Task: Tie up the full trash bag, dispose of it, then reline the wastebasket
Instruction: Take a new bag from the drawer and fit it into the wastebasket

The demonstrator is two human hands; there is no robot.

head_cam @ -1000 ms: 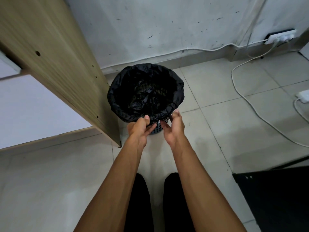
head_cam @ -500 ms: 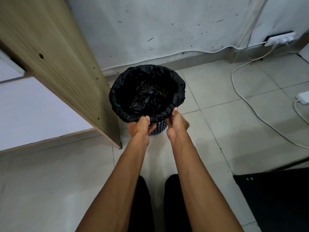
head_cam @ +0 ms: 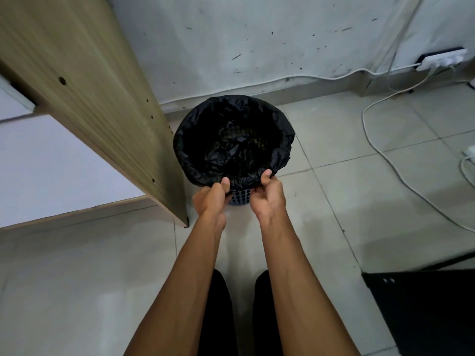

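Now pinching the folded hem of the trash bag (head_cam: 232,140) at the 6 o'clock rim of the wastebasket (head_cam: 240,197): left hand (head_cam: 212,199) and right hand (head_cam: 268,194), both equally near. Bag lies toward 12, axis upright; fingertips seemingly tucked beneath.

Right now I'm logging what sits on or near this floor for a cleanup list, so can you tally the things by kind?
Black trash bag, gripped at its near edge by the left hand and the right hand: 1
Blue wastebasket: 1
White cables: 2
White power strip: 1
Wooden panel: 1
Total: 6
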